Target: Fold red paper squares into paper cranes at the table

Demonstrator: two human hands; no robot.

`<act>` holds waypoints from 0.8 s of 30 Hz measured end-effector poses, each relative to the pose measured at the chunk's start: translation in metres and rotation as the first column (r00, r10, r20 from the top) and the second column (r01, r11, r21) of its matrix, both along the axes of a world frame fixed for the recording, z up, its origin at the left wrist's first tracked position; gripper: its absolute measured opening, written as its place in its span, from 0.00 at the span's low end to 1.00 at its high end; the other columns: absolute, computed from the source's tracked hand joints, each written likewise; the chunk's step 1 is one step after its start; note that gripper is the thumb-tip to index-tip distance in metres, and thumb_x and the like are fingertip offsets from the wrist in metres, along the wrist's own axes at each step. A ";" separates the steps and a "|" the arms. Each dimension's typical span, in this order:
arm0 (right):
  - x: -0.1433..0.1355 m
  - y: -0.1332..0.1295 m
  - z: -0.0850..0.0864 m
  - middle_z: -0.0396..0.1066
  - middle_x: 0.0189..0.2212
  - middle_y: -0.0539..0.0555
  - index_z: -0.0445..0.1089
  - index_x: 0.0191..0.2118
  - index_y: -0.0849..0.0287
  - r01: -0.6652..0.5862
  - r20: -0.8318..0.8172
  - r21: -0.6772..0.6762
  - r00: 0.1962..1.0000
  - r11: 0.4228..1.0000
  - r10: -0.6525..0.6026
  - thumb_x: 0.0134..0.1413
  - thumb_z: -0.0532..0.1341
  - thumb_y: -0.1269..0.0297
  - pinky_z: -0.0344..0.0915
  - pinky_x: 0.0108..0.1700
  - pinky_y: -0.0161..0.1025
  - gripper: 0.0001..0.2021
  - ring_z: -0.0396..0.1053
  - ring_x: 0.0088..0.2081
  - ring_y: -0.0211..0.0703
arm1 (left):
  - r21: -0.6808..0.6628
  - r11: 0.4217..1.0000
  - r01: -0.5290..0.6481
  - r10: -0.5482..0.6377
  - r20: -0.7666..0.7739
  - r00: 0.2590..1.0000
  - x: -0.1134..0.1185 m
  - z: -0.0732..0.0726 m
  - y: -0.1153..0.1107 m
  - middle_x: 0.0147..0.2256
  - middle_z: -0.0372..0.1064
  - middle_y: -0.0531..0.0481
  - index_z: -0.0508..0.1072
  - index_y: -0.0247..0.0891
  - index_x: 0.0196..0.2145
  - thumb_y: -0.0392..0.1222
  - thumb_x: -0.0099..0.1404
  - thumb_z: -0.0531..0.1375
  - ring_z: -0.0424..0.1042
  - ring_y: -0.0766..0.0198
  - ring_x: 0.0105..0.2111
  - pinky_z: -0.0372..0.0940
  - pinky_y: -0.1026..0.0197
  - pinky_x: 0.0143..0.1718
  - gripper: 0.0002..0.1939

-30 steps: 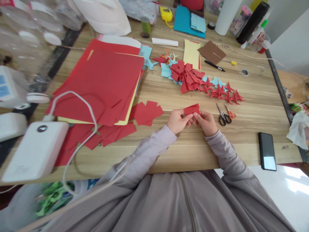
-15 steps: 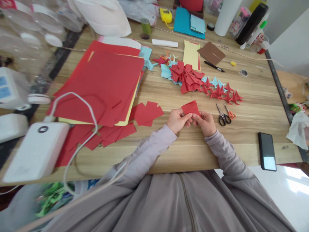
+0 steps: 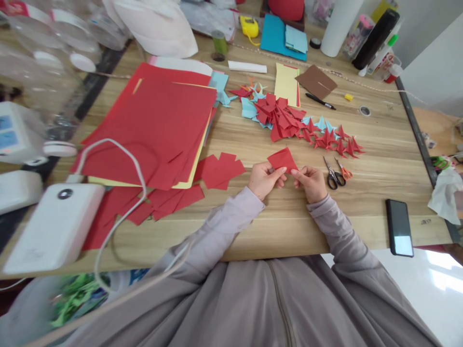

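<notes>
A small square of red paper (image 3: 283, 160), with a crease visible near its top, is held just above the table in front of me. My left hand (image 3: 265, 179) pinches its lower left side, thumb on top. At the lower right corner, my right hand (image 3: 311, 183) grips the paper between thumb and fingers. Beyond the hands lies a pile of folded red paper pieces (image 3: 280, 115), with pointed red folded shapes (image 3: 329, 139) trailing to the right and some light blue ones among them. Left of my hands, cut red paper pieces (image 3: 219, 171) lie loosely overlapped.
Black-handled scissors (image 3: 335, 179) and orange-handled scissors (image 3: 346, 171) lie right of my hands. A phone (image 3: 399, 226) rests near the right front edge. Large red sheets (image 3: 155, 125) cover the left, beside a white power bank (image 3: 54, 226) with a looping cable (image 3: 137, 168).
The red paper has shifted slightly left and turned, showing more of its face. My right fingers have moved to its lower right corner, a little farther from my left hand.
</notes>
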State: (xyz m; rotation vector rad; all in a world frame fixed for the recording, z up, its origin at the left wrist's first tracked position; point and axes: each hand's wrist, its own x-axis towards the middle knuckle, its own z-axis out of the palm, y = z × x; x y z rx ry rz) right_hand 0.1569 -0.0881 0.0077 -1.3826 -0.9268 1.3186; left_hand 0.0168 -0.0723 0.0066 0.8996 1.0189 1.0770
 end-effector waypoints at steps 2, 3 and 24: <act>0.000 0.000 0.002 0.65 0.10 0.46 0.60 0.16 0.59 0.012 0.014 -0.018 1.000 1.000 -0.012 0.31 0.70 0.51 0.57 0.15 0.30 0.21 0.58 0.12 0.30 | -0.008 1.000 0.002 -0.002 0.000 1.000 0.000 0.000 0.000 0.17 0.68 0.51 0.69 0.30 0.21 0.46 0.49 0.65 0.63 0.71 0.12 0.60 0.67 0.13 0.14; 0.000 0.000 0.002 0.65 0.10 0.46 0.60 0.16 0.59 0.000 0.014 -0.020 1.000 1.000 0.000 0.31 0.70 0.51 0.58 0.16 0.30 0.21 0.59 0.12 0.31 | -0.011 1.000 0.002 -0.002 -0.001 1.000 0.001 0.000 -0.001 0.17 0.68 0.51 0.70 0.31 0.21 0.46 0.49 0.65 0.63 0.71 0.13 0.60 0.67 0.13 0.14; -0.005 -0.004 0.003 0.67 0.15 0.46 0.63 0.21 0.59 -0.160 0.022 0.061 0.987 0.985 0.159 0.36 0.68 0.49 0.60 0.21 0.32 0.19 0.61 0.17 0.32 | -0.043 0.991 0.124 -0.121 0.063 0.991 0.001 -0.003 -0.001 0.15 0.65 0.54 0.67 0.32 0.21 0.43 0.46 0.66 0.63 0.70 0.11 0.59 0.66 0.11 0.13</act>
